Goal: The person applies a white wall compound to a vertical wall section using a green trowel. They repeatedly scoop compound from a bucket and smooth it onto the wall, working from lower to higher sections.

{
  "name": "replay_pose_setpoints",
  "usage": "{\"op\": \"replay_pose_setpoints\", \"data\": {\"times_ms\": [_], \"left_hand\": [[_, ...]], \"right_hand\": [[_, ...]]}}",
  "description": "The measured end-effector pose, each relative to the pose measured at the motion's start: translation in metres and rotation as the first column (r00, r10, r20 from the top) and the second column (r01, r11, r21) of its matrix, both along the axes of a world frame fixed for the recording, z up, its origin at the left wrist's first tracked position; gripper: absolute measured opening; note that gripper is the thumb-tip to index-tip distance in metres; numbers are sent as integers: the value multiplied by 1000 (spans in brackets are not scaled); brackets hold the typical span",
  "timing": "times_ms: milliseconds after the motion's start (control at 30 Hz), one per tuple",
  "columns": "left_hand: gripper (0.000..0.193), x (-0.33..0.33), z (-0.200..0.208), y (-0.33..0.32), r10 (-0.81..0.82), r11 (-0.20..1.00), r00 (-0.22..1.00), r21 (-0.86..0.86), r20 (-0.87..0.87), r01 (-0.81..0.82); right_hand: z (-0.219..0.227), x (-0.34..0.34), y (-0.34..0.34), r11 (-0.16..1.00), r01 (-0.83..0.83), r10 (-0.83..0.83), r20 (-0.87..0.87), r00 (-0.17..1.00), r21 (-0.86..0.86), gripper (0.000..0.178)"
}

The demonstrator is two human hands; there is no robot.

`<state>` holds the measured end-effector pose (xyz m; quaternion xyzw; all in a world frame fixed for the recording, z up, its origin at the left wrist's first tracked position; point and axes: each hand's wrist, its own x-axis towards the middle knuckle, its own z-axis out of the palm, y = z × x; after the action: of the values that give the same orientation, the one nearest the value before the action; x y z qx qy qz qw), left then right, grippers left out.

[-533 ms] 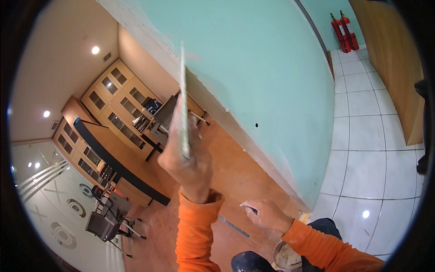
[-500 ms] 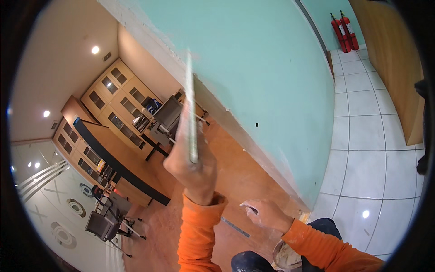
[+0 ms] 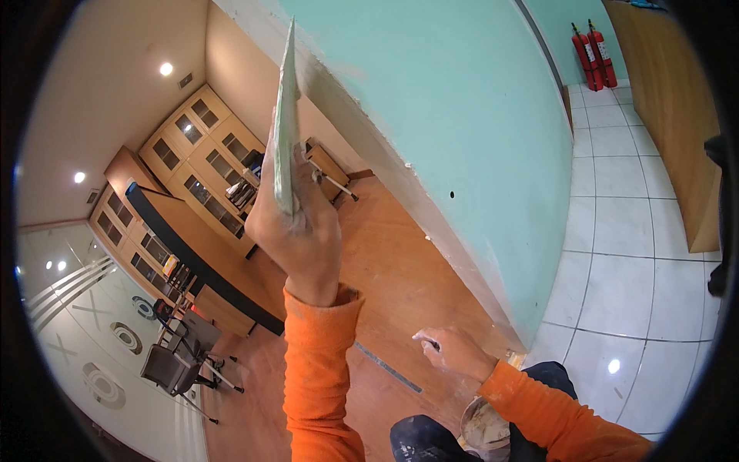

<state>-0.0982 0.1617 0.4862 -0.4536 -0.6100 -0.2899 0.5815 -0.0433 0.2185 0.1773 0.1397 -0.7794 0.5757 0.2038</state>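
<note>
Bucket (image 3: 485,446) of paste (image 3: 485,422) between the knees (image 3: 427,440). Right hand (image 3: 460,354) loosely curled — can't tell if holding anything. Left hand (image 3: 299,242) grips putty blade (image 3: 285,150), upright near wall edge (image 3: 362,131) — likely smoothing; next pass calls for steady angle.

Looks forward and down from the wearer's head through a fisheye lens, close above two orange fabric sleeves (image 3: 319,369). Faces a flat, pale-turquoise painted wall (image 3: 439,115) from nearby, reaching far left to tall light-wood glazed cabinets (image 3: 209,154) and far right to two red cylindrical metal extinguishers (image 3: 588,66).
</note>
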Motion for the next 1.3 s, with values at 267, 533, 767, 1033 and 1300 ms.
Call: {"op": "replay_pose_setpoints", "data": {"times_ms": [267,533,767,1033,1300], "left_hand": [[43,18,-97,21,99,976,972,-168,-213,-136],[26,50,-121,-17,-27,999,997,-21,75,29],[49,-52,31,-34,-803,510,581,655,131,557],[49,-137,141,-12,-983,24,-83,554,167,832],[40,-155,135,12,-964,-26,-179,601,197,799]], "right_hand": [[-13,-7,0,993,53,-57,33,998,105,27],[-19,-7,-1,997,34,-32,-38,999,65,27],[4,4,7,998,-66,61,187,981,23,28],[-9,0,8,997,-43,41,36,999,57,25],[-19,-6,27,997,-73,71,56,996,30,26]]}}
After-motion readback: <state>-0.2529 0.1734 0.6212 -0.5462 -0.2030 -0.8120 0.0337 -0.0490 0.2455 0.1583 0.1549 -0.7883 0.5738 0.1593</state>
